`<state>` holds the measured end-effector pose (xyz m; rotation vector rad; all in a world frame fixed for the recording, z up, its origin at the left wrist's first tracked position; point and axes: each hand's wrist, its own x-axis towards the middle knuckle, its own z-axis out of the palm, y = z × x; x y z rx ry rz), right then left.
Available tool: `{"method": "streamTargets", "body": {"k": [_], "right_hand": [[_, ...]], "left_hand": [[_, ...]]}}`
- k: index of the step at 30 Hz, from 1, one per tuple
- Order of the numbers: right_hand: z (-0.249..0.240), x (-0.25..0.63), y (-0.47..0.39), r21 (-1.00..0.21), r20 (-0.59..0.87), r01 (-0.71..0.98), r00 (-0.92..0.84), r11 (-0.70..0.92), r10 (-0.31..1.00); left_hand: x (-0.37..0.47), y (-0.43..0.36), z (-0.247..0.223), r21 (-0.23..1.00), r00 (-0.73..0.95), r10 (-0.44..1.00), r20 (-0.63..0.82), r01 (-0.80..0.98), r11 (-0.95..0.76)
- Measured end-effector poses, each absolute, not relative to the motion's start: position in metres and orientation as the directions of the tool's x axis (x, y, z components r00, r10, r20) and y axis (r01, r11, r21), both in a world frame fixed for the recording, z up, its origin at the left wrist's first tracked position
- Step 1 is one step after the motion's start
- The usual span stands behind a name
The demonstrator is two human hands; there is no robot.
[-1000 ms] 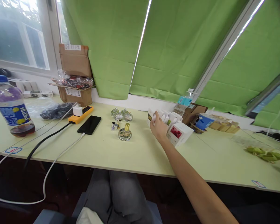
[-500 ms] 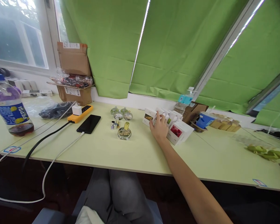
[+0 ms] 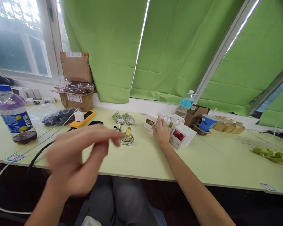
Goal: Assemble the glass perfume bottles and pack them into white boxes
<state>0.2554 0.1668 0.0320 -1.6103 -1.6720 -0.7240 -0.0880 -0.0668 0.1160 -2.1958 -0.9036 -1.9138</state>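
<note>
My left hand (image 3: pixel 81 157) is raised over the table's front part, blurred by motion, its index finger pointing right towards a round glass bottle with a gold cap (image 3: pixel 127 138). Whether its fingers hold anything is hard to tell. My right hand (image 3: pixel 161 131) rests with spread fingers on a row of white boxes, between a box with a dark picture (image 3: pixel 150 121) and one with a red picture (image 3: pixel 182 136). Several round glass bottles (image 3: pixel 123 119) stand together behind the gold-capped one. Small vials beside it are partly hidden by my left hand.
On the left are a Pepsi bottle (image 3: pixel 18 119), an orange power strip (image 3: pixel 85 119), cables, a phone (image 3: pixel 96 122) and an open carton (image 3: pixel 79 100). A water bottle (image 3: pixel 185 105), blue container (image 3: pixel 206 123) and green pieces (image 3: pixel 272 154) lie to the right.
My left hand has come into view from the lower left and now covers most of the phone. My right hand remains at the white boxes. The view has shifted slightly.
</note>
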Motion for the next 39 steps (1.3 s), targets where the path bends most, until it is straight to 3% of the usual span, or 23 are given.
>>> {"method": "streamTargets", "body": {"k": [3,7,15,19,24,29,39], "right_hand": [[0.033,0.259,0.166,-0.025,0.804,0.985,-0.08,0.169,0.59],[0.033,0.264,0.167,0.012,0.805,0.946,-0.201,0.324,0.558],[0.032,0.271,0.171,-0.029,0.834,0.904,-0.213,0.426,0.508],[0.034,0.269,0.17,-0.067,0.855,0.878,-0.195,0.475,0.481],[0.04,0.26,0.161,-0.255,0.878,0.809,-0.035,0.53,0.477],[0.048,0.249,0.149,-0.347,0.887,0.736,0.056,0.582,0.459],[0.059,0.218,0.125,-0.308,0.902,0.648,-0.033,0.696,0.43]], "left_hand": [[-0.079,-0.005,0.125,0.321,0.138,0.49,0.861,0.601,-0.732],[-0.071,0.05,0.085,0.462,0.166,0.687,0.708,0.627,-0.627],[-0.049,0.054,0.043,0.628,0.219,0.864,0.453,0.609,-0.484],[-0.05,0.055,0.042,0.646,0.212,0.886,0.412,0.618,-0.449],[-0.051,0.058,0.035,0.629,0.254,0.886,0.387,0.63,-0.455],[-0.049,0.059,0.028,0.617,0.255,0.887,0.386,0.644,-0.453],[-0.042,0.062,0.029,0.557,0.328,0.868,0.372,0.669,-0.492]]}}
